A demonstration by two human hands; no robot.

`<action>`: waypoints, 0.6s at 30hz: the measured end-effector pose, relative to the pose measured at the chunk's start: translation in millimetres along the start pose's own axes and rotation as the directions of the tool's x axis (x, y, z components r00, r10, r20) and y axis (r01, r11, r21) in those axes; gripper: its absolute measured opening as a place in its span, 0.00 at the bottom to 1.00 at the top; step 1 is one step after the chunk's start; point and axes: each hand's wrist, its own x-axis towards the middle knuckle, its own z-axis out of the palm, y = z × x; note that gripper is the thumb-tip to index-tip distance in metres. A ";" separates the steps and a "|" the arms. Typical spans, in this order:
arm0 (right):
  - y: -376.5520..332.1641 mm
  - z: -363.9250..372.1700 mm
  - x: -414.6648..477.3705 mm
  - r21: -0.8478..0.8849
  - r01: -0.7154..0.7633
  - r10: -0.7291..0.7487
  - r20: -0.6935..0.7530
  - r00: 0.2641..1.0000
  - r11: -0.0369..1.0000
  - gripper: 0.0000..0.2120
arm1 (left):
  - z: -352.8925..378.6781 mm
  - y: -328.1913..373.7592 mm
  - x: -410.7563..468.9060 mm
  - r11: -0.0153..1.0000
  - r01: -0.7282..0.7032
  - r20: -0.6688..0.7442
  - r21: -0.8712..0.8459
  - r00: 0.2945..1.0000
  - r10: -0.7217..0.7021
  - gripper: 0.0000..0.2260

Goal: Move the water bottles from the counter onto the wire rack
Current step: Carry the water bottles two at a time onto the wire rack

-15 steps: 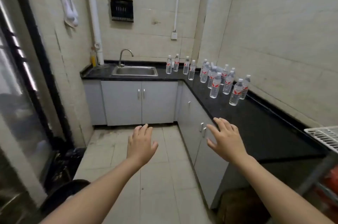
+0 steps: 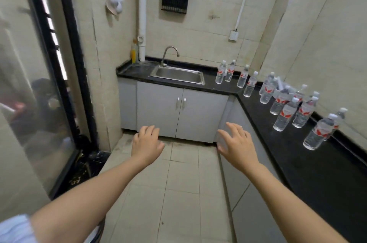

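Head view: my left hand (image 2: 148,144) and right hand (image 2: 237,146) are spread and empty; the bottles (image 2: 284,116) all seem to stand on the counter (image 2: 317,167), rack out of sight, nothing moved.

— How many water bottles (image 2: 284,115) are on the counter (image 2: 317,167)?
— I count about fourteen, all upright; the cluster by the corner overlaps, so the number there is uncertain.
— Sinks?
— One sink (image 2: 177,74), with one tap (image 2: 168,54).
— Cupboard handles?
— Two, side by side (image 2: 181,102).
— Hands?
— Two: left hand (image 2: 146,144), right hand (image 2: 237,146), both empty and spread.
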 end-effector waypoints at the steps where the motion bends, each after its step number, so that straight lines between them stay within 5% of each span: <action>1: 8.1 5.3 19.2 -0.008 -0.015 0.015 -0.029 0.999 1.000 0.24 | -5.6 3.8 21.0 0.999 -0.011 -0.020 -0.036 1.000 0.010 0.20; 7: 35.5 42.9 114.4 -0.018 -0.104 0.100 -0.142 0.985 0.994 0.19 | -22.4 29.2 145.5 0.978 -0.168 -0.144 -0.122 0.978 0.150 0.21; 18: 143.9 163.2 254.1 -0.064 -0.198 0.185 -0.170 0.968 0.978 0.15 | 27.0 68.6 356.5 0.968 -0.212 -0.151 -0.137 0.970 0.191 0.22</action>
